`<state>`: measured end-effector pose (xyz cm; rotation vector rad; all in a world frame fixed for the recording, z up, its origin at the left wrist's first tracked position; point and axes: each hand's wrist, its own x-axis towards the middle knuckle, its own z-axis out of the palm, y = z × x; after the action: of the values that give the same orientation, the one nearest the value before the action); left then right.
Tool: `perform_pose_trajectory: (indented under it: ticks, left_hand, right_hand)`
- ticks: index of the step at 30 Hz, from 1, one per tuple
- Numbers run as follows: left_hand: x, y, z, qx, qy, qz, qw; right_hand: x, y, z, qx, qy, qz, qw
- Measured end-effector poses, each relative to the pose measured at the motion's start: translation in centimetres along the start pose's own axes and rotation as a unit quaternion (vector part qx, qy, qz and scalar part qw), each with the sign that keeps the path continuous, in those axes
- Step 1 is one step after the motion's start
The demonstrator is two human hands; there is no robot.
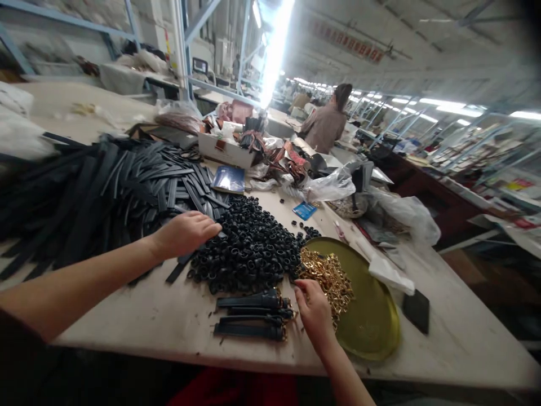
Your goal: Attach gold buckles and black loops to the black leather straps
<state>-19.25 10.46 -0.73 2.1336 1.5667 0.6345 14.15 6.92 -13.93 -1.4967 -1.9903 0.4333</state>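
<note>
My left hand [186,233] is closed, fingertips together, at the left edge of a heap of small black loops [253,242]. What it holds, if anything, cannot be made out. Behind it spreads a large pile of black straps [143,175]. My right hand [315,309] is also closed, thumb and fingers pinched at the near side of gold metal clasps [333,282]; any small piece in it is hidden. These clasps lie on a round gold-green tray [372,321]. Between my hands, near the table's front, lie several black straps with gold fittings [251,327].
A dark flat phone-like object [416,311] lies right of the tray. A blue packet [304,210], a dark blue booklet [229,179] and a white box [224,149] of scraps stand farther back. Clear plastic bags [332,185] lie at the back right. A person [327,127] is beyond the table.
</note>
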Motion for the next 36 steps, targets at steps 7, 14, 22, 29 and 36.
perform_pose_trajectory:
  ticks: [7, 14, 22, 29, 36]
  left_hand:
    - [-6.6, 10.9, 8.7, -0.417, -0.078, -0.247, 0.871]
    - [-8.3, 12.3, 12.6, -0.689, -0.090, -0.380, 0.610]
    - [-5.2, 12.4, 14.4, -0.658, -0.133, -0.401, 0.623]
    - [-3.8, 11.7, 16.7, -0.410, -0.154, -0.288, 0.852]
    - [-4.8, 12.7, 15.6, -0.138, -0.217, -0.160, 0.953]
  right_hand:
    - [4.2, 0.1, 1.5, -0.020, -0.039, -0.039, 0.998]
    - [4.6, 1.4, 1.7, 0.064, -0.069, -0.027, 0.995]
    - [0.8, 0.7, 0.2, 0.346, -0.122, 0.128, 0.922]
    - [-1.2, -1.4, 0.3, 0.634, -0.180, 0.284, 0.696]
    - [-3.4, -1.7, -0.8, 0.544, -0.204, 0.197, 0.790]
